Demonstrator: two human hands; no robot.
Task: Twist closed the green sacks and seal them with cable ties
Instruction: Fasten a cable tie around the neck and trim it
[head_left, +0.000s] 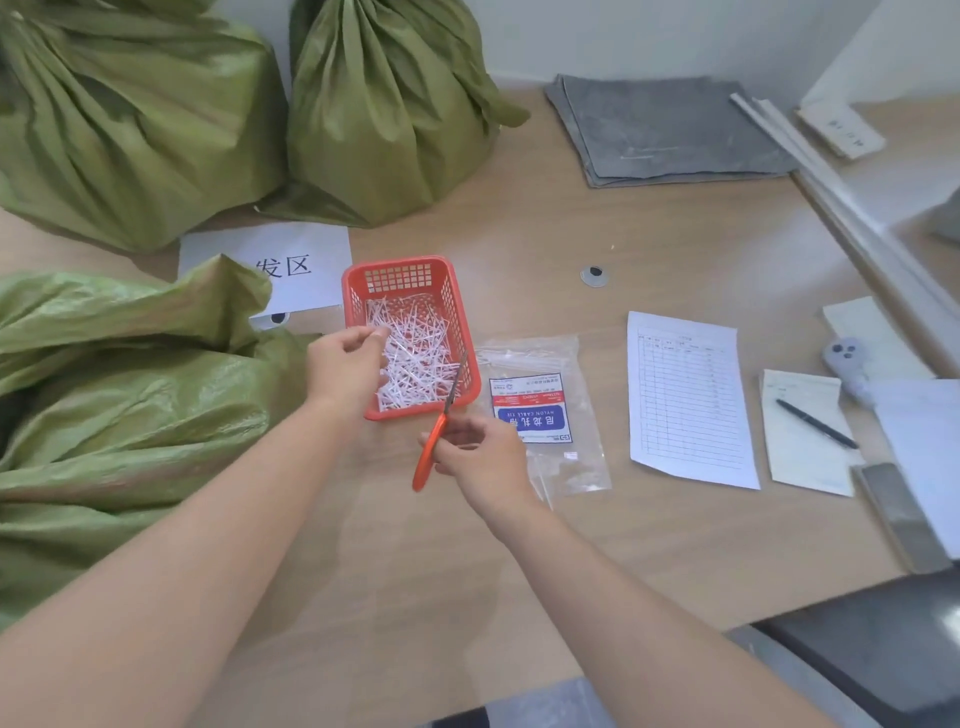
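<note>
1. Left hand (347, 366): over the left rim of the red basket (397, 266), fingers curled among white cable-tie pieces (415, 348); whether it pinches one cannot be told
2. Right hand (480, 452): just nearer than the basket, fingers wrapped round orange-handled scissors (440, 423), blades over the basket's near right corner
3. Near green sack (114, 415): beside the left forearm, mouth loose
4. Far-left green sack (130, 119): beyond the left hand, top gathered
5. Far-centre green sack (384, 104): beyond the basket, top gathered
6. Packet of cable ties (540, 410): just right of the right hand
</note>
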